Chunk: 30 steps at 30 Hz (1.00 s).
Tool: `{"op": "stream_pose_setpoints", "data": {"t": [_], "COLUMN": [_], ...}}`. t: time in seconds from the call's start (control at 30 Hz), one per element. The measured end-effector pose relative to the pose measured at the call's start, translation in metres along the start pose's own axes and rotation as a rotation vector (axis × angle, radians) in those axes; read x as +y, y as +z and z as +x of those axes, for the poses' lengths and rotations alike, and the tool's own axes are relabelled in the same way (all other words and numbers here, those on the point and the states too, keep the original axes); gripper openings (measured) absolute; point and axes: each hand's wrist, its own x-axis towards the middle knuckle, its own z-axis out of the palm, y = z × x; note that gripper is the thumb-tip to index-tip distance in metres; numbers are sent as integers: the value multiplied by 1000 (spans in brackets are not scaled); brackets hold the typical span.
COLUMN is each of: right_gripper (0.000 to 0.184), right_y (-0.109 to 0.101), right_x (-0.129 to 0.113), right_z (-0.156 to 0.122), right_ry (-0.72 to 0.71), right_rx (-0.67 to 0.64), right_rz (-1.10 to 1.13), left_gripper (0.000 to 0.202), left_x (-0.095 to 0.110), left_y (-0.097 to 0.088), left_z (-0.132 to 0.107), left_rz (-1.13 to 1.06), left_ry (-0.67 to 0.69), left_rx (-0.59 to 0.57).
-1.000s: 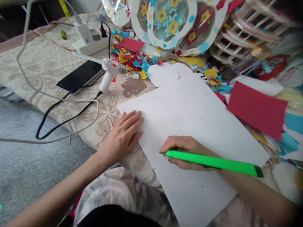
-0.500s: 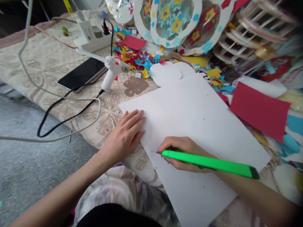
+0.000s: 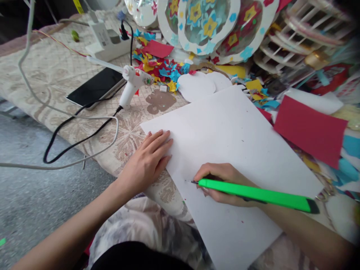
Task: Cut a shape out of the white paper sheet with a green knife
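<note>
A large white sheet (image 3: 222,131) lies at a slant on the table and hangs over its front edge. My left hand (image 3: 150,157) rests flat on the sheet's left edge, fingers stretched out. In my right hand (image 3: 225,176) is a bright green utility knife (image 3: 258,191), held like a pen, its narrow metal tip pointing left and down at the sheet near its left edge. Whether the tip touches the surface I cannot tell. The right fingers curl round the knife's front end.
Left of the sheet are a white glue gun (image 3: 129,84), a phone (image 3: 95,88), looping cables and a power strip (image 3: 109,47). Behind lie coloured paper scraps (image 3: 165,71), white cut-outs (image 3: 195,86) and decorated rings (image 3: 209,26). Red card (image 3: 311,129) lies at the right.
My right hand has moved slightly to the right with the knife, its tip shifting away from the sheet's left edge. My left hand stays in place.
</note>
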Motion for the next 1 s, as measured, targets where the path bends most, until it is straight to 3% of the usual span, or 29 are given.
{"op": "stream_pose_setpoints", "data": {"t": [0.43,0.7,1.0], "right_gripper": [35,31,35], "right_y": [7,6,5], "right_x": [3,-4,2], "right_z": [-4,-1,-2], "right_ry": [-38,-50,-60], "right_rx": [81,76,73], "right_rz": [97,-30,12], "left_gripper": [37,37,36], "left_x": [-1,0,0], "left_y": [1,0,-1], "left_z": [0,0,0], "left_rz": [-17,-20,-9], "left_ry": [-7,-8,-8], "left_rx": [-3,-7,-11]}}
